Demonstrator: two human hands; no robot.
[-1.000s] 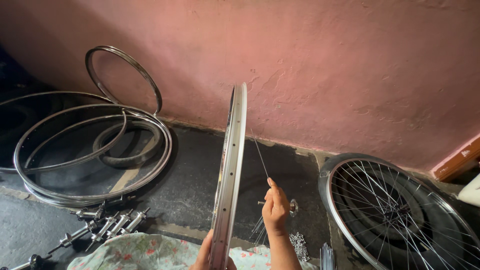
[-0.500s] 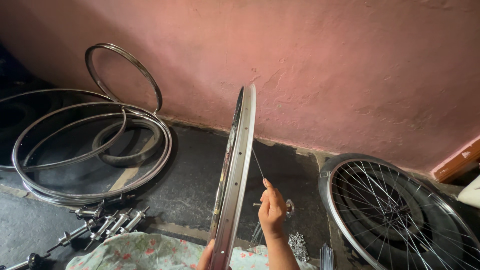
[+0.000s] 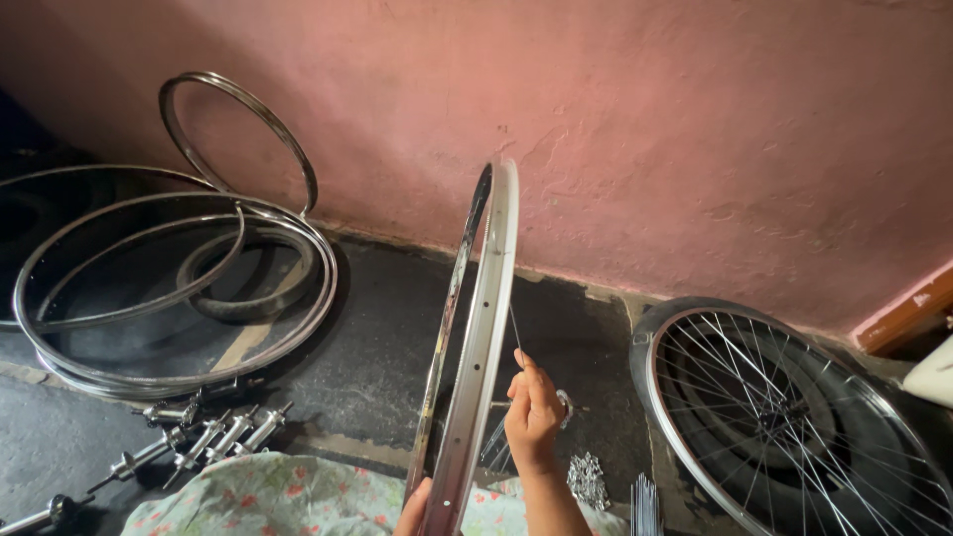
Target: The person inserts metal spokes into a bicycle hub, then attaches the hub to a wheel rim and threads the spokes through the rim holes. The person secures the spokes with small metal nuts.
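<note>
A bare metal bicycle rim (image 3: 476,328) stands upright in front of me, seen nearly edge-on. My left hand (image 3: 414,513) grips its lower part at the bottom edge of the view. To the right of the rim my right hand (image 3: 533,417) pinches a thin spoke (image 3: 514,328) that runs up toward the rim's inner side. A small metal hub (image 3: 564,405) shows just behind that hand.
Several loose rims (image 3: 169,288) lie and lean at the left by the pink wall (image 3: 645,129). Wheel hubs with axles (image 3: 199,437) lie near a floral cloth (image 3: 288,496). A spoked wheel (image 3: 784,417) lies at right; loose spokes and nipples (image 3: 596,481) below.
The rim has turned and tilted slightly, showing more of its inner face. My right hand has dropped a little with the spoke.
</note>
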